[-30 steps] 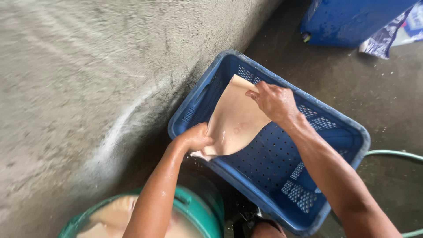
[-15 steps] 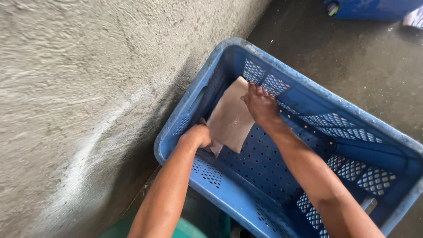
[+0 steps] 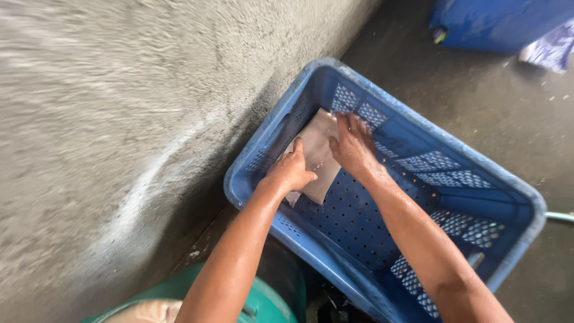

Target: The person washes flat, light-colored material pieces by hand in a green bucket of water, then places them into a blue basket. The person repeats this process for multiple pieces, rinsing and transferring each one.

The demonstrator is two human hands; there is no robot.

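A: Head view: both hands in the blue crate [image 3: 526, 206]. Left hand [image 3: 291, 172] and right hand [image 3: 354, 146] lie flat, pressing the pale sheet [image 3: 317, 157] into the crate's wall-side corner. Neither grips it.

B: Risk: the sheet looks wet, so it could crease or slide across the perforated crate floor under uneven pressure.

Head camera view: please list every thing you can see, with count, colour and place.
sheet: one, pale tan, flat on the crate's floor at its far left corner
crate: one, blue, perforated, on the ground beside the wall
wall: one, grey, rough, left
ground: grey concrete, right
bucket: one, green, bottom edge
container: one, blue, top right
bag: one, purple and white, top right corner
left hand: pressing on the sheet
right hand: pressing on the sheet, fingers spread
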